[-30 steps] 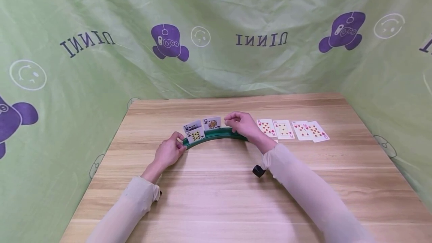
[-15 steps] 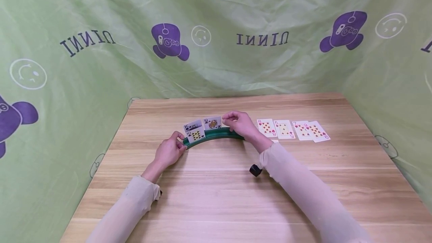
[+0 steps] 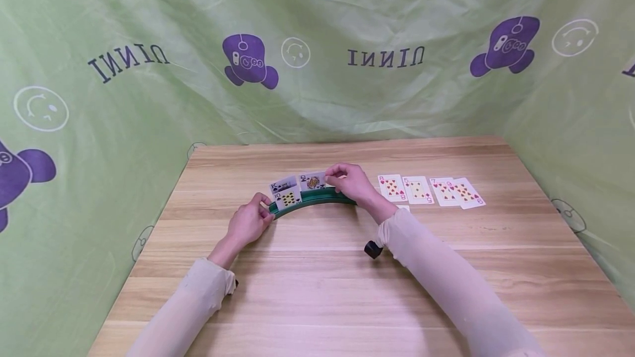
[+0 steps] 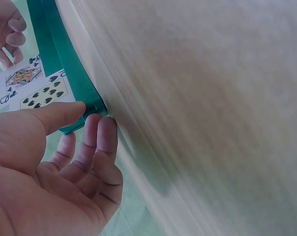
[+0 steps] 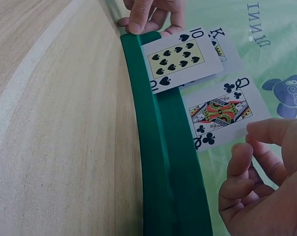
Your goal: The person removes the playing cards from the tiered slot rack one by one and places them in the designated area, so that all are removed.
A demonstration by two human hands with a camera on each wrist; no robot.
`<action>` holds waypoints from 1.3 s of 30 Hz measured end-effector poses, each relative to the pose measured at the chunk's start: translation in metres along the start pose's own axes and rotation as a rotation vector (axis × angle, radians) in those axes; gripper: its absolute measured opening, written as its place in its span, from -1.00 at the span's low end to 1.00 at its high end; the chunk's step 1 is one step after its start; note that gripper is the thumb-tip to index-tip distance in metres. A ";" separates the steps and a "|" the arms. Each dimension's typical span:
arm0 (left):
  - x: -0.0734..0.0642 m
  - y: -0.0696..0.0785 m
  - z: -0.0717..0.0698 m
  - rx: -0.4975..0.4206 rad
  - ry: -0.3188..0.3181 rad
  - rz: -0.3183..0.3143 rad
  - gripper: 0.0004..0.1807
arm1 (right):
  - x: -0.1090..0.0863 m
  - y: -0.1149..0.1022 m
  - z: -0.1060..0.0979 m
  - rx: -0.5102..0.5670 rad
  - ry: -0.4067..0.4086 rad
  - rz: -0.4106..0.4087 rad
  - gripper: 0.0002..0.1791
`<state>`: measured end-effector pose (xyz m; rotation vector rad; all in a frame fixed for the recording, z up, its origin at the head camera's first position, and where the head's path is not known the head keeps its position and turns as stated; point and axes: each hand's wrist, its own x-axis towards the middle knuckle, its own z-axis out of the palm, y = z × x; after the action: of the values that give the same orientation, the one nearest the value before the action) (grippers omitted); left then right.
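Observation:
A curved green card holder [image 3: 322, 197] stands on the wooden table, its grooves holding playing cards upright. My left hand [image 3: 247, 222] grips the holder's left end between thumb and fingers. Beside that hand, the ten of spades [image 5: 177, 61] leans in the front groove, partly covering the king of spades [image 5: 229, 51] behind it. To their right stands the queen of clubs [image 5: 221, 110] in the rear groove. Thumb and forefinger of my right hand [image 3: 353, 186] pinch the queen's right edge. The holder's right end is hidden behind this hand in the head view.
Face up to the right lie the eight of hearts [image 3: 391, 187], five of diamonds [image 3: 418, 190], seven of hearts [image 3: 439, 189] and an overlapping nine [image 3: 465, 193]. A white card edge [image 3: 404, 207] peeks out by my right wrist. Green printed cloth [image 3: 317, 109] walls the table.
My right hand has shifted slightly left along the holder, from beside the queen of clubs onto its right edge. The left hand keeps its grip on the holder's end.

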<state>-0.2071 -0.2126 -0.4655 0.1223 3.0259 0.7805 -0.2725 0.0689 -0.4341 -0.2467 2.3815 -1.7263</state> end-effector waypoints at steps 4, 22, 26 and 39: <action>0.000 0.000 0.000 -0.002 -0.001 -0.001 -0.67 | 0.000 -0.001 0.001 0.010 -0.002 0.001 -0.83; -0.001 0.001 -0.001 -0.002 -0.003 -0.006 -0.67 | -0.001 -0.005 -0.005 0.013 0.035 -0.033 -0.84; 0.000 0.001 -0.001 -0.003 -0.005 -0.009 -0.67 | -0.001 -0.005 -0.007 0.012 0.044 -0.033 -0.84; -0.001 0.001 -0.001 -0.006 -0.006 -0.008 -0.68 | -0.003 -0.004 -0.015 0.016 0.058 -0.037 -0.83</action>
<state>-0.2064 -0.2120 -0.4642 0.1123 3.0166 0.7873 -0.2730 0.0825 -0.4256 -0.2429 2.4180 -1.7917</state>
